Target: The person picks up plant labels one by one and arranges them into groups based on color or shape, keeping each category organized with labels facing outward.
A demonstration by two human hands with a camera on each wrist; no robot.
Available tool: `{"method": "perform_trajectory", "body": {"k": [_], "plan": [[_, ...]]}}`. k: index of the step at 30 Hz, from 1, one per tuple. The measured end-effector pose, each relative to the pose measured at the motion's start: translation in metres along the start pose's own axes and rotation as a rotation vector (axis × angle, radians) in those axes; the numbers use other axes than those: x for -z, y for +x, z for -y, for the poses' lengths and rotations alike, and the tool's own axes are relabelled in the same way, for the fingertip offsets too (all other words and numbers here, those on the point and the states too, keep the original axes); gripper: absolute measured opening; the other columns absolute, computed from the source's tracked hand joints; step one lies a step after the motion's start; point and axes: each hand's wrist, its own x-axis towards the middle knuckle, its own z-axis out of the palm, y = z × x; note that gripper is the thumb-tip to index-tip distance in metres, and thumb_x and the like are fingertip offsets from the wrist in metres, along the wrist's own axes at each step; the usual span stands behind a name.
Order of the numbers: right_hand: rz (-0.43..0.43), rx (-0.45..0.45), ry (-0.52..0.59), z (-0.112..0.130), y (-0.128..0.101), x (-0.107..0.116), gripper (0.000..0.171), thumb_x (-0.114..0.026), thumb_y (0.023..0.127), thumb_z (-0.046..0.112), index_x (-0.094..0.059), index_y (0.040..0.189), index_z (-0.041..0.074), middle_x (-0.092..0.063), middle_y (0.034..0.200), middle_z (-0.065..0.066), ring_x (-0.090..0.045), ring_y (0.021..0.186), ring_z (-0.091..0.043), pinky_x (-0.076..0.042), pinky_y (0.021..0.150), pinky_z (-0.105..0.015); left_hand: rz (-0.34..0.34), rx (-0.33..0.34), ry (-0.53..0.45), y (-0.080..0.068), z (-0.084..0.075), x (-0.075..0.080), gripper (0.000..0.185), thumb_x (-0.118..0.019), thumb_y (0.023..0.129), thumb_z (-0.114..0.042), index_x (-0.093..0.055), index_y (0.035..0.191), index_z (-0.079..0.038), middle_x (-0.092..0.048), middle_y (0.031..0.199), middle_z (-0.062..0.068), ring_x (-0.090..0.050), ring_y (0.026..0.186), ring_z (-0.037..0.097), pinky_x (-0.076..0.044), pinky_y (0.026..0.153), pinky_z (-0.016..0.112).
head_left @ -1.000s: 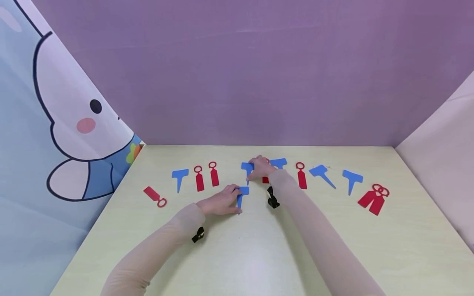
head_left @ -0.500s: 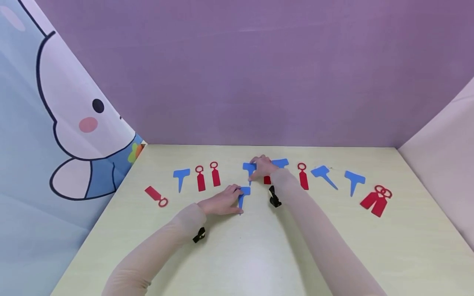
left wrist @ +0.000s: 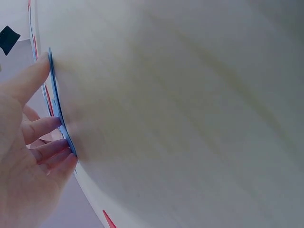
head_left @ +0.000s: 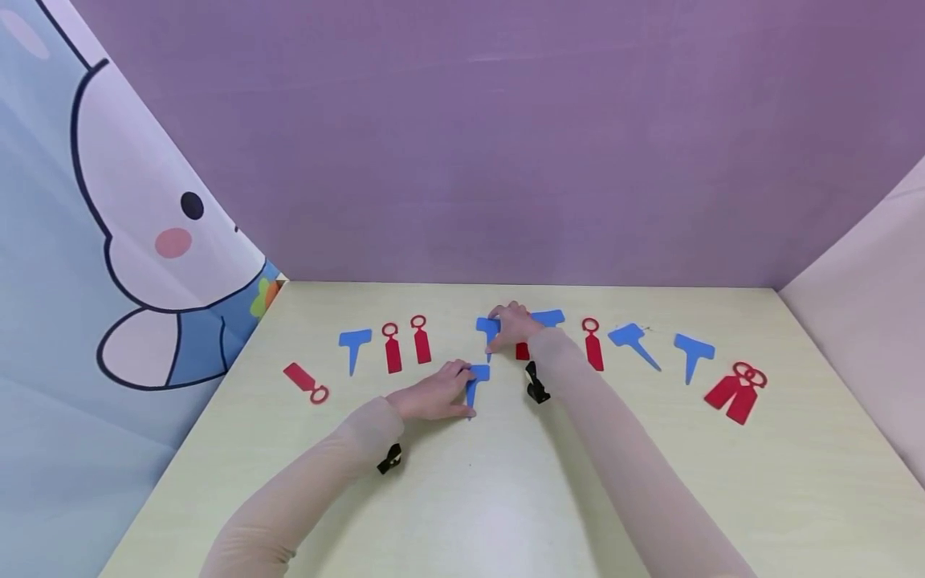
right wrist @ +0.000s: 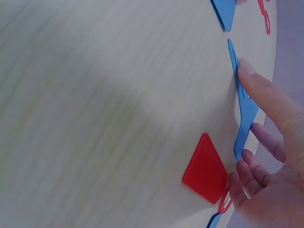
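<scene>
A pale yellow-green tabletop [head_left: 506, 498] with a faint wood grain fills the lower part of the head view, boxed in by a plain purple back wall [head_left: 506, 144], a lighter panel on the right [head_left: 867, 257] and a curtain printed with a cartoon rabbit [head_left: 108, 241] on the left. Flat plastic tags lie in a loose row near the far edge: red loop tags [head_left: 405, 345], blue T-shaped tags [head_left: 694, 353], one red tag off to the left [head_left: 305, 382] and a red pair at the far right [head_left: 737, 389].

The left hand [head_left: 433, 395] rests on the tabletop nearer the person, its thumb and fingers curled onto a blue T tag [head_left: 474, 379] that lies flat just below the row. The right hand [head_left: 515, 325] is at the middle of the row, thumb and fingertips pinching the edges of another blue T-shaped tag [right wrist: 244, 111], lifted slightly on edge; a red tag [right wrist: 205, 170] lies flat just beside it under the palm
</scene>
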Motion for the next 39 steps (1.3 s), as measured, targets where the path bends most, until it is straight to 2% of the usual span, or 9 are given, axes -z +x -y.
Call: {"method": "perform_trajectory", "body": {"k": [8, 13, 24, 33, 39], "plan": [[0.049, 0.035, -0.054, 0.0005, 0.0002, 0.0027, 0.075, -0.072, 0.070, 0.038, -0.038, 0.135, 0.021, -0.032, 0.129, -0.019, -0.032, 0.114, -0.032, -0.035, 0.090, -0.053, -0.004, -0.006, 0.006, 0.0003, -0.0005, 0.0009, 0.066, -0.058, 0.083, -0.040, -0.038, 0.130, 0.002, -0.033, 0.130, 0.014, -0.035, 0.117, 0.022, -0.035, 0.098, 0.032], [0.069, 0.021, -0.032, 0.0007, 0.0012, 0.0030, 0.072, -0.072, 0.070, 0.037, -0.039, 0.133, 0.025, -0.030, 0.130, -0.018, -0.030, 0.114, -0.032, -0.035, 0.088, -0.054, -0.002, -0.001, 0.001, -0.0002, -0.0016, 0.0011, 0.065, -0.058, 0.083, -0.039, -0.038, 0.129, 0.002, -0.033, 0.130, 0.015, -0.035, 0.116, 0.022, -0.035, 0.098, 0.031], [0.030, 0.018, -0.006, -0.0009, 0.0026, 0.0017, 0.073, -0.075, 0.068, 0.034, -0.036, 0.129, 0.024, -0.036, 0.126, -0.016, -0.034, 0.113, -0.031, -0.036, 0.089, -0.052, -0.005, -0.014, 0.010, 0.0012, -0.0014, 0.0007, 0.065, -0.058, 0.083, -0.039, -0.038, 0.128, 0.003, -0.034, 0.128, 0.015, -0.036, 0.115, 0.022, -0.035, 0.097, 0.031], [-0.002, 0.054, 0.160, -0.0051, 0.0013, -0.0025, 0.071, -0.075, 0.069, 0.025, -0.037, 0.129, 0.018, -0.038, 0.126, -0.019, -0.045, 0.106, -0.030, -0.038, 0.090, -0.048, -0.016, -0.017, 0.002, 0.0000, 0.0000, 0.0003, 0.065, -0.059, 0.083, -0.038, -0.038, 0.128, 0.004, -0.034, 0.128, 0.015, -0.036, 0.113, 0.021, -0.037, 0.096, 0.031], [-0.058, 0.027, 0.240, -0.0084, 0.0020, -0.0051, 0.060, -0.072, 0.074, 0.020, -0.045, 0.126, 0.013, -0.038, 0.132, -0.015, -0.041, 0.116, -0.029, -0.036, 0.094, -0.044, -0.020, -0.019, 0.006, 0.0002, -0.0001, -0.0006, 0.065, -0.059, 0.083, -0.038, -0.038, 0.127, 0.003, -0.034, 0.128, 0.014, -0.036, 0.113, 0.022, -0.037, 0.096, 0.031]]}}
